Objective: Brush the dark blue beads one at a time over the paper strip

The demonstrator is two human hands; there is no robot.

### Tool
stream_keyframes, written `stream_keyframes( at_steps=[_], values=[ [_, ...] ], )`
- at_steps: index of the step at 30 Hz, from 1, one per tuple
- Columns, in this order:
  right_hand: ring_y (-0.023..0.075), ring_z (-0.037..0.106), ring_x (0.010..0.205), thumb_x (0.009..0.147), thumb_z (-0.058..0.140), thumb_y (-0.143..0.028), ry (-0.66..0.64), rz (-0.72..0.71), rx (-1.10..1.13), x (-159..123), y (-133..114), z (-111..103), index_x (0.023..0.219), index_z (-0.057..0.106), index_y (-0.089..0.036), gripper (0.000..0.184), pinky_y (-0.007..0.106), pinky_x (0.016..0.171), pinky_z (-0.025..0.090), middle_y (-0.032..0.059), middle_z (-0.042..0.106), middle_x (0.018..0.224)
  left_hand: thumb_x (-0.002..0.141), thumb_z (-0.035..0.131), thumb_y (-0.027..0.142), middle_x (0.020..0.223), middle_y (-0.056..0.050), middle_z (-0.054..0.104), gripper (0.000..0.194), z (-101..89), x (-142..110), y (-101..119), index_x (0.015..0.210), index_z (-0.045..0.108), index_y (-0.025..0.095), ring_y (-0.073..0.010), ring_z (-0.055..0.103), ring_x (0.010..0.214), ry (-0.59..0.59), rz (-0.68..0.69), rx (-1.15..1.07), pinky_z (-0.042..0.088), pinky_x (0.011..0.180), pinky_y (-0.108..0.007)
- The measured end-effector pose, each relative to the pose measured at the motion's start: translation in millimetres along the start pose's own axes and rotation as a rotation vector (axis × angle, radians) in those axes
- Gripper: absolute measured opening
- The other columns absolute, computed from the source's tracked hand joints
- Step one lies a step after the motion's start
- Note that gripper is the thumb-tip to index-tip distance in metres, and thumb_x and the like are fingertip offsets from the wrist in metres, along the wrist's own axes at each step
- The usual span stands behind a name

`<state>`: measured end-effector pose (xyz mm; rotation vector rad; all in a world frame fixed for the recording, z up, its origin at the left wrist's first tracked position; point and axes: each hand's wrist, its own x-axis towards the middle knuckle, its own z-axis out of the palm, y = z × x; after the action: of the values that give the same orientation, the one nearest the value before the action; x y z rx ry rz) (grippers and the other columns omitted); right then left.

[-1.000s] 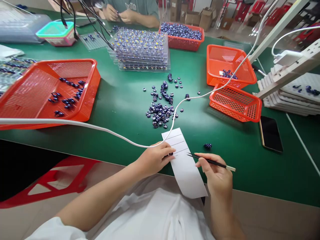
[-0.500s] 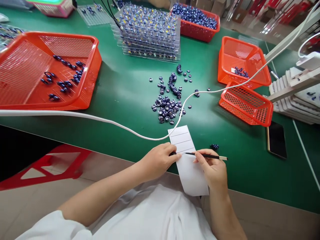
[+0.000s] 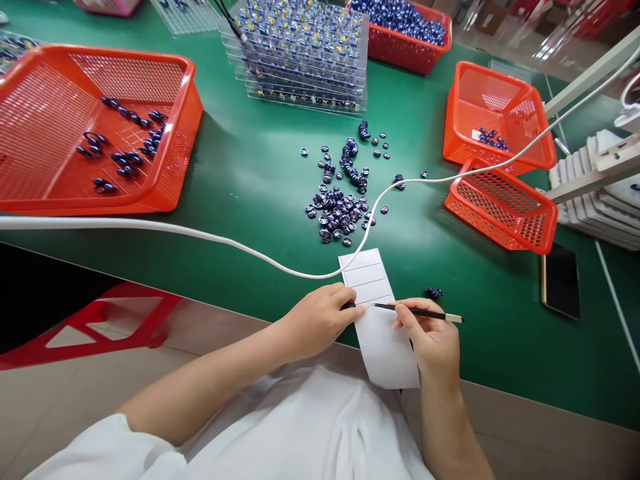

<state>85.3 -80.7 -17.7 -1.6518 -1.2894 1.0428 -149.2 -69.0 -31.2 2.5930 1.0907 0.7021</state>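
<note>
My left hand [image 3: 320, 317] rests at the table's front edge, fingers pinched on a small dark blue bead [image 3: 348, 305] at the left edge of a white strip of paper [image 3: 383, 333]. My right hand [image 3: 430, 340] lies on the strip and grips thin black tweezers [image 3: 420, 312], whose tips point left at the bead. One loose blue bead [image 3: 433, 293] sits just right of the strip. A pile of blue beads [image 3: 340, 210] lies beyond the strip on the green table [image 3: 250, 200].
A white cable [image 3: 200, 237] crosses the table over the strip's far end. A large orange basket [image 3: 95, 133] with some beads stands at the left, two orange baskets [image 3: 500, 200] at the right, a phone [image 3: 560, 280] beside them. Stacked clear bead trays [image 3: 300, 60] and a red basket [image 3: 400, 27] stand at the back.
The view has tilted down and nearer. My right hand has moved left onto the strip, bringing the tweezer tips close to the bead in my left fingers.
</note>
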Motion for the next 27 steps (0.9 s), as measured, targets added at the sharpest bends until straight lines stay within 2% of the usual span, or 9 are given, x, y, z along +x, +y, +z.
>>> stream_keyframes(
  at_steps=[14,20,27],
  values=[
    [0.0133,0.064,0.057,0.082,0.077,-0.043,0.023,0.02,-0.019,-0.5,-5.9,3.0,0.083,0.074,-0.02,0.022,0.023,0.053,0.05,0.0002,0.069,0.066,0.101,0.041,0.015,0.093,-0.008,0.062,0.028,1.5,0.0,0.5,0.108,0.068,0.018,-0.0181,0.054,0.079,0.003,0.002,0.024,0.047,0.067,-0.028],
    [0.0121,0.061,0.054,0.083,0.078,-0.038,0.047,-0.004,0.197,1.1,6.2,0.2,0.087,0.072,-0.019,0.02,0.026,0.056,0.049,0.0015,0.072,0.068,0.101,0.042,0.015,0.093,-0.008,0.062,0.027,1.1,0.5,1.2,0.105,0.069,0.018,-0.0185,0.054,0.076,-0.003,-0.008,0.017,0.045,0.065,-0.029],
    [0.0109,0.061,0.053,0.082,0.08,-0.03,0.197,-0.049,0.409,-7.9,12.6,-4.8,0.087,0.072,-0.017,0.016,0.026,0.054,0.048,0.0038,0.075,0.074,0.102,0.052,0.024,0.094,-0.01,0.068,0.02,-3.1,7.9,2.4,0.111,0.066,0.013,-0.0195,0.063,0.084,0.067,-0.111,-0.162,0.052,0.072,-0.03]
  ],
)
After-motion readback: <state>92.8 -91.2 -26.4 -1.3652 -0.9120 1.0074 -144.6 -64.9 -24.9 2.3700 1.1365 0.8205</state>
